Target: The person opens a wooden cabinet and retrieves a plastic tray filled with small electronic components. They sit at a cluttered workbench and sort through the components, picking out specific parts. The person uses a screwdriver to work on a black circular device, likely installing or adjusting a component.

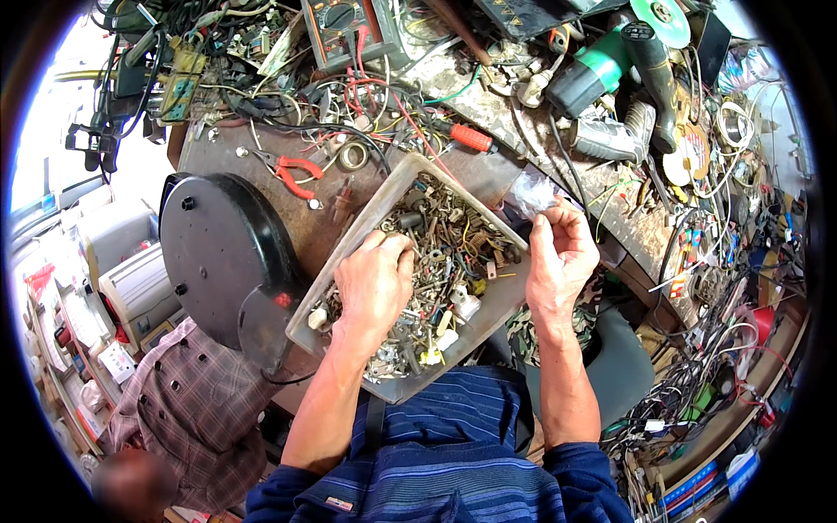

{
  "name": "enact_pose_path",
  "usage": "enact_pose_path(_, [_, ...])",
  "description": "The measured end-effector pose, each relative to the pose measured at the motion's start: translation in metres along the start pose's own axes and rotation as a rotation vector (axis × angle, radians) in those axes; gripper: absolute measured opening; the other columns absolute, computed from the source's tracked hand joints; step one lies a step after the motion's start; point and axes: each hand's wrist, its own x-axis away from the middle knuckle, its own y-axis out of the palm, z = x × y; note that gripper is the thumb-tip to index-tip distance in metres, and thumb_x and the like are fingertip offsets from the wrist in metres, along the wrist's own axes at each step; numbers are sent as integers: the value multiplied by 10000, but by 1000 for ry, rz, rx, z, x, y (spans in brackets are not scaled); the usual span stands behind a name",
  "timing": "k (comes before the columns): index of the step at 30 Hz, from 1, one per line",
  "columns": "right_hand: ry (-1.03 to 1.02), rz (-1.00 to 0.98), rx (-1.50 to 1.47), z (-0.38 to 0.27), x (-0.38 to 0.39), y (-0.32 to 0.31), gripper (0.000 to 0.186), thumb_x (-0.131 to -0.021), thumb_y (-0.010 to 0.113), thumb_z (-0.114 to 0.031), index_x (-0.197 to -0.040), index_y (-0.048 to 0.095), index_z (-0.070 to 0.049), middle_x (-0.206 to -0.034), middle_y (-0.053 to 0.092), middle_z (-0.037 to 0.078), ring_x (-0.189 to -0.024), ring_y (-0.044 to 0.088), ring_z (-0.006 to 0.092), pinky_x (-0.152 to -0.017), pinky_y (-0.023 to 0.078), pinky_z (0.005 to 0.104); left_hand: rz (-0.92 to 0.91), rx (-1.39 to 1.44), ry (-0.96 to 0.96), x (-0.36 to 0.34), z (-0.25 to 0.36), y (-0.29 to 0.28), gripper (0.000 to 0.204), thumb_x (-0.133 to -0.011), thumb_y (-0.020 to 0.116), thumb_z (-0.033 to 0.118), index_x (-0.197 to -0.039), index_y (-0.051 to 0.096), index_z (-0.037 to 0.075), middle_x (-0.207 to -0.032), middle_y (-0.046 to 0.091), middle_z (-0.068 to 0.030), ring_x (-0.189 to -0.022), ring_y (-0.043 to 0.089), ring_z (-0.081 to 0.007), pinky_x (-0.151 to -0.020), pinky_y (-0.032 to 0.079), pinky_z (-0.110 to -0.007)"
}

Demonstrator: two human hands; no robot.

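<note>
A pale rectangular plastic tray (318, 296), tilted in view and full of mixed screws, small metal fittings and bits of wire, sits in front of me. Over its left part is my left hand (375, 275), its fingers curled down among the screws (436, 261); what they grip, if anything, is hidden. My right hand (562, 257) is raised by the tray's right corner, with thumb and fingers pinched at the edge of a small crumpled clear plastic bag (534, 193). Whether the bag contains anything is too unclear to see.
Left of the tray stands a round black appliance base (218, 253). Red-handled pliers (296, 174), a tape roll (353, 157), a red-handled screwdriver (471, 137) and a multimeter (340, 26) lie beyond. A green angle grinder (602, 70) is far right. Another person in a plaid shirt (192, 392) is at left.
</note>
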Motion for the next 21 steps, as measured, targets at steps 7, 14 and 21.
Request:
enact_pose_path(7, [17,-8,-9,3,0,-1,121,-958,659,58,-1078,640,48,-1288,623,146,-938,664,95,-836,538,238,-86,1129,-288,9,-3,-9,148,-1077,624,116,-1151,675,-2,-1012,723,-49,-725,645,-75,-644,509,-225])
enact_pose_path(14, [29,-9,46,4,-1,-4,142,-950,679,45,-1088,649,53,-1291,633,144,-948,671,102,-877,551,264,-90,1488,-366,12,0,-5,106,-1055,644,80,-1143,651,22,-1024,726,-115,-730,693,-152,-706,575,-277])
enact_pose_path(21, [25,21,34,5,-1,-1,124,-947,672,52,-1069,653,45,-1288,633,145,-934,665,102,-875,542,257,-25,1215,-336,35,2,-39,213,-946,622,-109,-1136,631,-14,-958,695,-93,-765,702,-160,-715,595,-292])
